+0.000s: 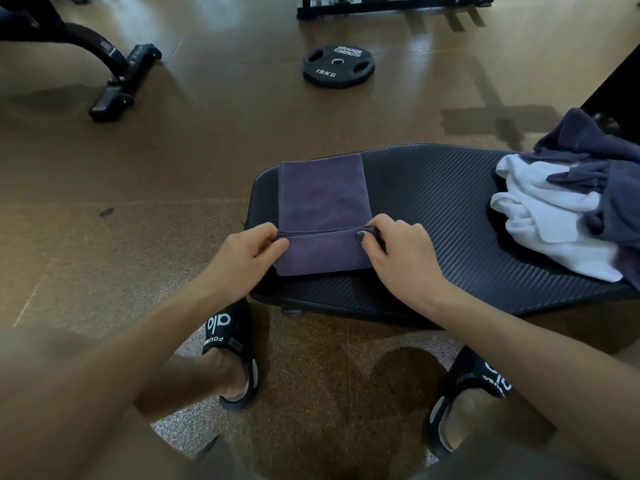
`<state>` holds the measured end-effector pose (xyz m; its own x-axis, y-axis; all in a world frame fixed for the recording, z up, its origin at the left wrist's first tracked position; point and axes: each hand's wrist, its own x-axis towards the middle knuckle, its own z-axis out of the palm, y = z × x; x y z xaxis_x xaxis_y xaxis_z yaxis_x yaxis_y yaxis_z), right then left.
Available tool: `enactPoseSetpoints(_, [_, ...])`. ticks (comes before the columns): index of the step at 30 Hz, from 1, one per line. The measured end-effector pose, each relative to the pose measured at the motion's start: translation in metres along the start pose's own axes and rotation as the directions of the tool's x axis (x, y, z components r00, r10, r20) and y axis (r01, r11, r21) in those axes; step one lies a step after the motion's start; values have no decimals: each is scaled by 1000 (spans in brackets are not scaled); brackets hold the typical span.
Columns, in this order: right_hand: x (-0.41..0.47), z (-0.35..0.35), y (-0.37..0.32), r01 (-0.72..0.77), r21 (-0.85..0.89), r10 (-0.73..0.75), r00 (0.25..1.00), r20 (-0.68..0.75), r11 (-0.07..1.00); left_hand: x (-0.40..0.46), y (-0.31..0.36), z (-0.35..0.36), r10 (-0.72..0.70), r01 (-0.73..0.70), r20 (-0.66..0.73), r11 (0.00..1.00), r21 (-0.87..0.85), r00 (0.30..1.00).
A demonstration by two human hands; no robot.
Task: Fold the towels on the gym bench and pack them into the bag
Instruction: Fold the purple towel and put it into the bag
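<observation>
A purple towel (323, 199) lies folded on the left end of the black gym bench (440, 206). A folded edge runs across the towel near its front. My left hand (247, 249) pinches that edge at its left corner, and my right hand (398, 251) pinches it at its right corner. Farther right on the bench is a loose heap of a white towel (550, 230) and a dark blue towel (595, 168). No bag is in view.
A black 15 kg weight plate (338, 65) lies on the brown floor beyond the bench. Another bench's black frame (114, 74) stands at the far left, a rack base (388, 5) at the top. My feet in black slides (230, 341) are below the bench.
</observation>
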<state>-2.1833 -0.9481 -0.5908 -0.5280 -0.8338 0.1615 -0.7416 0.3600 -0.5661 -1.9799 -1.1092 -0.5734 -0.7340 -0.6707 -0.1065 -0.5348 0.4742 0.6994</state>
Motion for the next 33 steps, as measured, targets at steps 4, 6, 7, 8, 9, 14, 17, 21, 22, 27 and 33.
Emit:
enactPoseSetpoints(4, [2,1,1,-34,34,34,999,11,999,4,1,2,-17,18,-36,999,49,999])
enactPoseSetpoints(6, [1,1,-2,-66,84,63,997,38,994,7,1,4,-10,16,-72,995,94,997])
enactPoseSetpoints(7, [0,1,-2,-58,78,56,998,39,995,9,1,4,-2,13,-87,992,123,996])
enactPoseSetpoints(8, [0,1,-2,-37,54,36,999,30,998,11,2,5,8,8,-98,988,152,995])
enactPoseSetpoints(9, [1,0,-2,-17,30,16,1000,19,999,13,2,5,19,0,-106,984,178,994])
enactPoseSetpoints(14, [7,-1,2,15,-7,-15,999,41,1000,16,1,6,-7,28,-78,960,280,997])
enactPoseSetpoints(17, [7,2,1,61,-31,-60,998,31,998,17,2,5,-44,62,-67,950,306,997])
enactPoseSetpoints(21, [9,4,5,220,-197,-223,975,8,955,14,10,5,113,-55,-103,892,449,988])
enactPoseSetpoints(22, [10,6,7,277,-259,-287,958,2,925,14,11,5,240,-146,-106,829,539,965])
enactPoseSetpoints(27, [9,1,16,451,-332,-478,878,-1,828,17,-1,10,540,-498,178,533,684,823])
enactPoseSetpoints(33, [9,-14,22,561,-273,-524,828,201,782,20,-5,1,528,-556,234,612,562,817])
